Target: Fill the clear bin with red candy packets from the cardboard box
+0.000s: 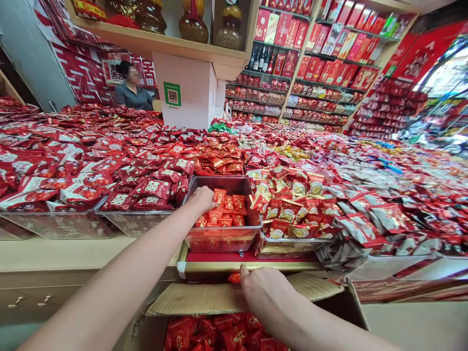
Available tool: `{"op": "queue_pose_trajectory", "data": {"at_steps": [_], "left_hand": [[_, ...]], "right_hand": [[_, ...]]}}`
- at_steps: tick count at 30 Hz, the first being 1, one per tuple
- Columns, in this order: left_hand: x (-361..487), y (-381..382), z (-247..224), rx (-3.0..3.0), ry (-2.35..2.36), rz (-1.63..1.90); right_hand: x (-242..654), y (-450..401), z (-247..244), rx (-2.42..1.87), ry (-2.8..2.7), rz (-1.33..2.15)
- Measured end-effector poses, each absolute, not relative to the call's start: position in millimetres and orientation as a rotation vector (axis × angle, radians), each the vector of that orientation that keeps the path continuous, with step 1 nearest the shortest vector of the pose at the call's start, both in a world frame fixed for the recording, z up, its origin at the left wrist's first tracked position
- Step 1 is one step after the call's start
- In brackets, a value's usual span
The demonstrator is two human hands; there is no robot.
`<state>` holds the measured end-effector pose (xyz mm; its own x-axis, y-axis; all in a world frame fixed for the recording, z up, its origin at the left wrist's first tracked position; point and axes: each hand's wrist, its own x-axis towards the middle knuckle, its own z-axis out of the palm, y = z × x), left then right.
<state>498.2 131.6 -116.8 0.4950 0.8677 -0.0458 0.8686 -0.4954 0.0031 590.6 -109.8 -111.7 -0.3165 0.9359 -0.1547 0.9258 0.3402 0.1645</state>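
My left hand (203,199) reaches into a clear plastic bin (224,239) partly filled with small red-and-gold candy packets (224,220). Its fingers are closed at an upright red candy packet (220,196) near the left side, and the fingertips are partly hidden. Over the back flap of an open cardboard box (197,298), my right hand (265,290) is closed, palm down. A red candy packet (234,278) pokes out beside its thumb; the other fingers are out of sight. Inside the box lie many loose red candy packets (219,334).
Beside the bin stand a bin of durian packets (288,209) and a bin of dark red packets (153,190). More packets cover the counter behind. A display shelf (161,41) overhangs it. Another person (133,95) is at the back left. Drawers (32,302) sit below.
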Motion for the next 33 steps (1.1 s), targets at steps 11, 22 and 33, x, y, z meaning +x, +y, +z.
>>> {"op": "queue_pose_trajectory", "data": {"at_steps": [11, 22, 33], "left_hand": [[496.6, 133.1, -119.5, 2.632, 1.573, 0.093], [499.6, 133.0, -107.1, 2.398, 1.325, 0.636], [467.1, 32.1, -37.9, 2.100, 0.520, 0.422]], "right_hand": [[595.8, -68.5, -138.1, 1.372, 2.413, -0.111], [606.7, -92.4, -45.9, 1.498, 2.716, 0.085], [645.6, -52.4, -9.9, 2.070, 2.730, -0.094]]}}
